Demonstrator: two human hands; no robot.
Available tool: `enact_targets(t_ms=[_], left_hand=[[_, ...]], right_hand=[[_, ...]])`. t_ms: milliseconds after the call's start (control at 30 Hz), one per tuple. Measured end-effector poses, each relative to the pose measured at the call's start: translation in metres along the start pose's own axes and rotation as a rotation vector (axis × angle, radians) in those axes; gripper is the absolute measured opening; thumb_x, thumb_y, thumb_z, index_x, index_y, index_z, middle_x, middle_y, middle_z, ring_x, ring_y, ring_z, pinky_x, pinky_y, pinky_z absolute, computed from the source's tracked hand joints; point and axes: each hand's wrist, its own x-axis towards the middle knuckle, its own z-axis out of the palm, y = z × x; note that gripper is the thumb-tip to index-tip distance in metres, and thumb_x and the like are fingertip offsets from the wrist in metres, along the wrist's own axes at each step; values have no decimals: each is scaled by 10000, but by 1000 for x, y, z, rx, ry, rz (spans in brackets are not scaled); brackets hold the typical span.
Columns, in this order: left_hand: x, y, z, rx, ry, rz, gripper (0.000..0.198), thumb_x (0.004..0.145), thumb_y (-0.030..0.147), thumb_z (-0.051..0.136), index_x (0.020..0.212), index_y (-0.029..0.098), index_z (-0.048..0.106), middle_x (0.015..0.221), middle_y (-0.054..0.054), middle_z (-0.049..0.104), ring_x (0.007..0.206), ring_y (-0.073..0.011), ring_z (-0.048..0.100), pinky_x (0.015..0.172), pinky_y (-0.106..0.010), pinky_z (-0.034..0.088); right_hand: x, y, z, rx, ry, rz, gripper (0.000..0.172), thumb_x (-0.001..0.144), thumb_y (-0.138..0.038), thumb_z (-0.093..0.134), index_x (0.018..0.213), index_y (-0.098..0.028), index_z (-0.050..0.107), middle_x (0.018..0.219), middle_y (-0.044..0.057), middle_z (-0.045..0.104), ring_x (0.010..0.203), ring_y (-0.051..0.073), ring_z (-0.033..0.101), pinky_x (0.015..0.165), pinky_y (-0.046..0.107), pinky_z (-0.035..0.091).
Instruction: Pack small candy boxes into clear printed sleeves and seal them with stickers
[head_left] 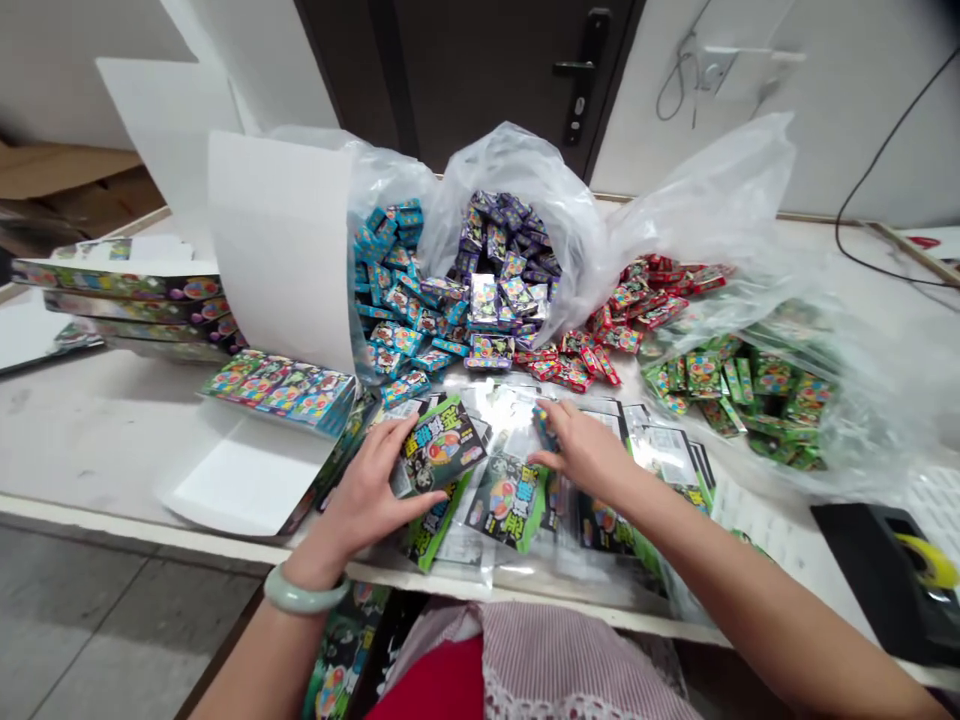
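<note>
Left hand [366, 488]: we are gripping one black-and-green packet [442, 447], tilting it above other packets [510, 497] on the table [112, 430]. Right hand [583, 448]: we are pinching one small blue box [547, 428], mostly hidden. Beyond, left to right, we are viewing blue boxes [399, 290], purple boxes [508, 240], red boxes [651, 292], green boxes [776, 388], all lying in or beside clear plastic bags [517, 160].

Blue box [544, 430], partly hidden behind right fingers [559, 414]
</note>
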Motion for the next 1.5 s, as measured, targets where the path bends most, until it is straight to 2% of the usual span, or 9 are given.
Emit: enact_targets(t_ms=[133, 333, 467, 600, 700, 900, 1200, 1367, 1500], left_hand=[[0, 0, 1, -2, -11, 1, 835, 773, 463, 712, 1458, 253, 281, 1326, -122, 440, 1244, -328, 463, 1072, -533, 400], [2, 6, 4, -28, -83, 43, 861, 744, 462, 734, 1453, 252, 291, 1328, -129, 456, 1239, -345, 474, 1056, -543, 418], [3, 12, 6, -28, -115, 71, 900, 729, 458, 745, 1467, 239, 279, 1350, -145, 451, 1254, -360, 463, 1061, -555, 411], [7, 20, 8, -51, -152, 102, 937, 712, 456, 763, 1478, 232, 272, 1340, -155, 465, 1252, -360, 462, 1048, -551, 422], [12, 28, 9, -75, -168, 133, 958, 700, 447, 775, 1479, 210, 270, 1346, -165, 456, 1265, -353, 449, 1057, -541, 414], [14, 35, 8, -100, -183, 166, 942, 683, 446, 781, 1465, 215, 309, 1355, -164, 458, 1263, -361, 450, 1051, -548, 414], [10, 38, 17, -166, -158, 136, 951, 661, 445, 791, 1454, 226, 313, 1346, -147, 459, 1264, -351, 445, 1057, -535, 405], [8, 49, 18, -66, -13, 103, 898, 682, 450, 774, 1414, 174, 332, 1313, -175, 467, 1243, -359, 448, 1049, -545, 400], [12, 73, 14, -84, 109, 78, 889, 650, 453, 805, 1358, 159, 357, 1310, -189, 484, 1240, -380, 455, 1049, -581, 377]], right_hand=[[-2, 26, -15, 264, -49, -55, 604, 830, -289, 692, 1376, -215, 445, 1237, 120, 627, 1068, 233, 625, 931, 395, 503], [11, 57, -11, 61, -249, -188, 866, 657, -273, 815, 1422, -216, 415, 1525, 150, 354, 1426, 332, 261, 1137, 536, 250], [7, 47, -12, 107, -122, -248, 760, 703, -246, 736, 1402, -221, 438, 1402, 138, 499, 1290, 291, 461, 1089, 480, 354], [-9, 21, -34, 169, 100, -291, 748, 750, -317, 711, 1425, -281, 392, 1400, 101, 495, 1292, 300, 450, 1083, 506, 367], [-18, -4, -45, 98, -5, -422, 746, 751, -331, 727, 1423, -250, 414, 1445, 119, 440, 1312, 322, 418, 1087, 496, 371], [-18, -27, -46, -68, -153, -459, 685, 691, -228, 766, 1335, -239, 534, 1350, 125, 528, 1197, 354, 491, 1018, 501, 439], [-16, -21, -26, 263, -134, -414, 986, 690, -307, 832, 1487, -317, 251, 1527, 117, 346, 1381, 311, 366, 1132, 486, 349], [-34, -29, -10, 376, 114, -164, 501, 815, -354, 709, 1271, -315, 507, 1477, 101, 380, 1370, 320, 367, 1092, 547, 376], [-47, -37, -5, 718, 86, -34, 391, 843, -322, 654, 1204, -310, 507, 1204, 85, 595, 1028, 244, 631, 829, 420, 568]])
